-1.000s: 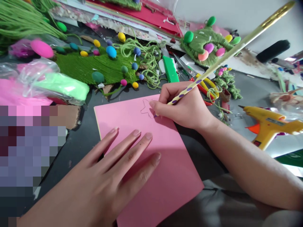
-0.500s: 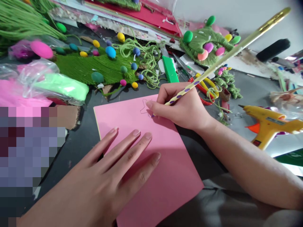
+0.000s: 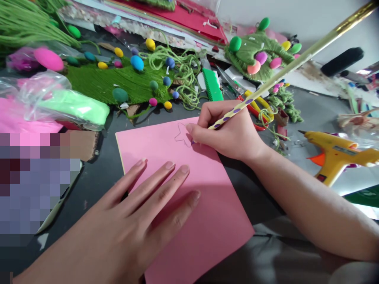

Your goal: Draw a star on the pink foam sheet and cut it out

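Observation:
A sheet of pink paper [image 3: 204, 213] lies on the dark table in front of me. My left hand [image 3: 142, 213] rests flat on it, fingers spread. Near the paper's top edge my right hand [image 3: 227, 130] pinches a long pencil [image 3: 266, 85], pale yellow with purple dots near the grip and a gold far end. The pencil's tip touches the paper beside a thin star outline [image 3: 182, 136]. Part of that outline is hidden behind my right thumb and fingers.
Beyond the paper lie a green yarn-wrapped piece [image 3: 100, 81] with coloured balls, loose green yarn [image 3: 185, 79], a green comb-like tool [image 3: 212, 85] and red-yellow handled scissors [image 3: 260, 106]. A yellow glue gun [image 3: 334, 150] is at right, bagged light-green clay-like material [image 3: 77, 106] at left.
The pencil tip has moved slightly up and right, and the star's lower line has grown longer. My left hand stays in place on the paper.

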Action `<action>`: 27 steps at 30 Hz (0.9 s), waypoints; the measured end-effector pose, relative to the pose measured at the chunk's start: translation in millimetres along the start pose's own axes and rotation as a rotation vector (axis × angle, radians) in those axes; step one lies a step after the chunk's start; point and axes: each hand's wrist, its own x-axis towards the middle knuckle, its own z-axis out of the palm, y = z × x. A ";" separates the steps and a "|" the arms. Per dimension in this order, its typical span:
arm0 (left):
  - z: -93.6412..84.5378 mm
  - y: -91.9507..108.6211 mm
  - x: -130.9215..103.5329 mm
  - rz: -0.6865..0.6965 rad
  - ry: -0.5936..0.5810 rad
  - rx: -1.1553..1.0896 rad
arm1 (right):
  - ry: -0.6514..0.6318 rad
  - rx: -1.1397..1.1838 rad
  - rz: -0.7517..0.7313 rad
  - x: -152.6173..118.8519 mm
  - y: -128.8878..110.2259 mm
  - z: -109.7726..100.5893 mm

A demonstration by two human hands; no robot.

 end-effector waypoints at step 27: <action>6.5 11.9 2.0 -0.079 0.108 -0.032 | -0.013 0.011 0.008 -0.2 -0.2 -0.6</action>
